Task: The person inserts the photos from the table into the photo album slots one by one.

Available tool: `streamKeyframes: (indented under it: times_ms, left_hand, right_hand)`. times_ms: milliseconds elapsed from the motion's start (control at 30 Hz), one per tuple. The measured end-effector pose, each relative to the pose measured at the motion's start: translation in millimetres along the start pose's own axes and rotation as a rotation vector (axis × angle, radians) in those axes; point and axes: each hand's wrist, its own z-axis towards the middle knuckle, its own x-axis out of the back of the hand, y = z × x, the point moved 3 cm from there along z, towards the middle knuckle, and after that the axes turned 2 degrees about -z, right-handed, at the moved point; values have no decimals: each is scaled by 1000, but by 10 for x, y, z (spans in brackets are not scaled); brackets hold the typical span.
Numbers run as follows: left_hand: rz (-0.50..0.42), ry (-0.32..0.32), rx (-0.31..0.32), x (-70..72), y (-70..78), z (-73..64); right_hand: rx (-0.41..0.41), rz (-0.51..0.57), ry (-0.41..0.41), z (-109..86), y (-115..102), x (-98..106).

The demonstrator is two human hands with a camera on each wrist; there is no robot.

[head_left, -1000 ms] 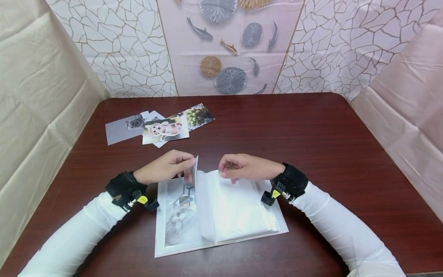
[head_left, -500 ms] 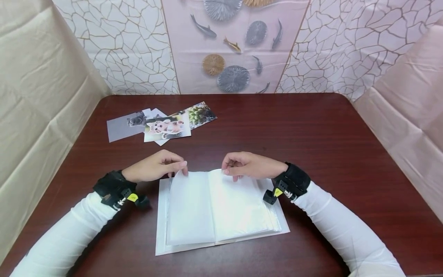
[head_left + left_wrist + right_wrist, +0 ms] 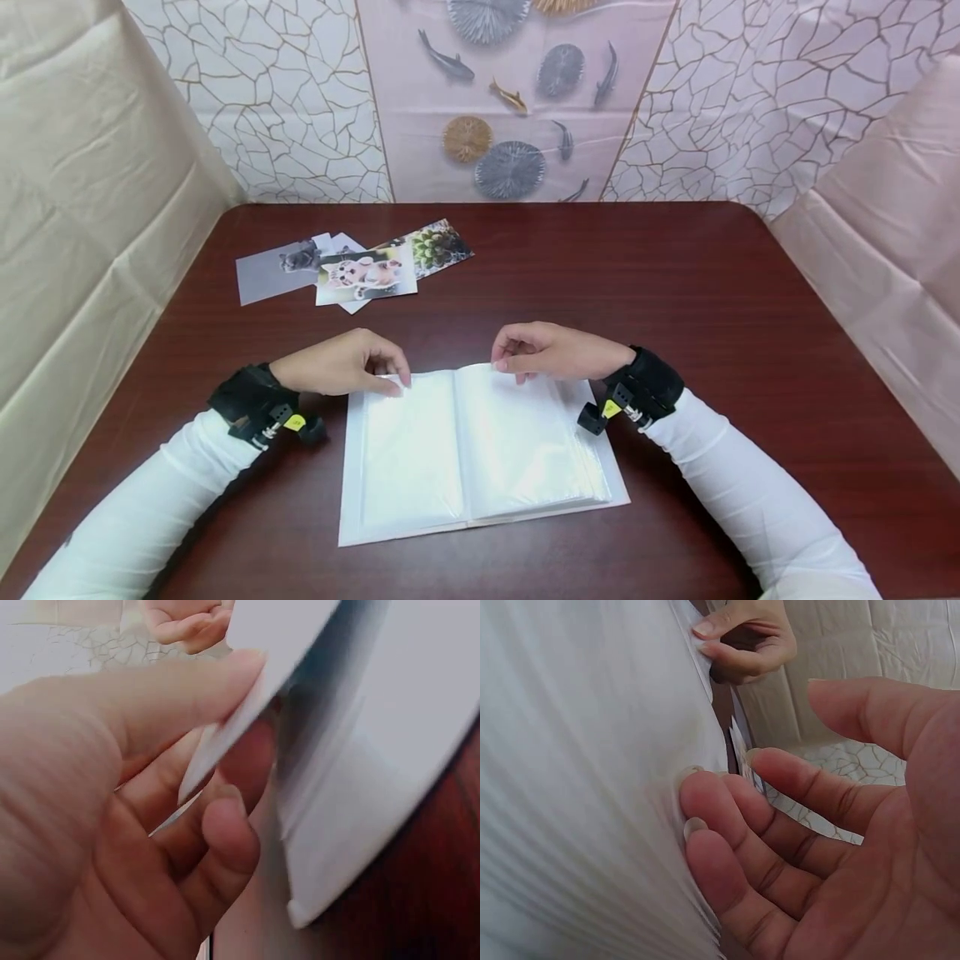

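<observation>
A photo album (image 3: 408, 467) lies spread on the table with pale, blank-looking pages on both sides. My left hand (image 3: 348, 364) is at the top corner of the left page. In the left wrist view its thumb lies on one side of the page (image 3: 292, 637) and the fingers behind, pinching the edge. At the top of the right page (image 3: 517, 450) is my right hand (image 3: 558, 350). The right wrist view shows its loosely bent fingers (image 3: 720, 817) against the page edges, the thumb held apart.
Several loose photo prints overlap at the back left, among them a kitten photo (image 3: 367, 277), a grey cat photo (image 3: 273, 273) and a succulent photo (image 3: 442, 248). The dark wooden table (image 3: 712, 333) ends at a patterned backdrop (image 3: 502, 100), with cloth on both sides.
The page my left hand held upright has swung over to the left and now covers the photo page. My right hand has shifted slightly up and right along the right page's top edge.
</observation>
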Motion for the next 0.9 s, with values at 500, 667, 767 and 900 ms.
streamKeyframes:
  times_ms: [500, 667, 767, 900]
  left_hand:
    - [135, 155, 20, 69, -37, 75]
    - [205, 237, 74, 232, -132, 125]
    - [230, 323, 147, 386, -292, 114]
    - [226, 433, 275, 615, -538, 23]
  right_hand:
    - [-17, -8, 27, 0, 47, 57]
    - [-12, -1, 24, -3, 49, 56]
    - [-11, 1, 20, 1, 54, 50]
    - [-7, -6, 15, 7, 61, 46]
